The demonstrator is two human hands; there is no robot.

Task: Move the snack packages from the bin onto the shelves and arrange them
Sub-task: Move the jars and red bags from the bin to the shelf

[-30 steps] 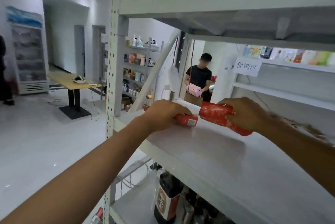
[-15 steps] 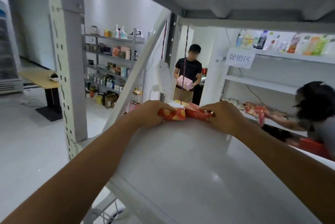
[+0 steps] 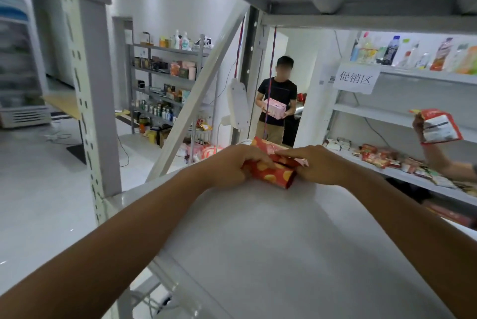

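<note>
1. Head view: two red snack packages lie touching, side by side, at the far edge of the white shelf (image 3: 258, 254): the near package (image 3: 273, 178) and the rear package (image 3: 267, 146).
2. Judgement: they are pressed together to square them into a tidy row.
3. The left hand (image 3: 232, 164) curls over the near package's left end, gripping it.
4. The right hand (image 3: 322, 167) lays nearly straight fingers across the rear package, pressing rather than clasping.
5. Both arms reach forward, fully extended, wrists low over the shelf.
6. The bin is out of view.
</note>
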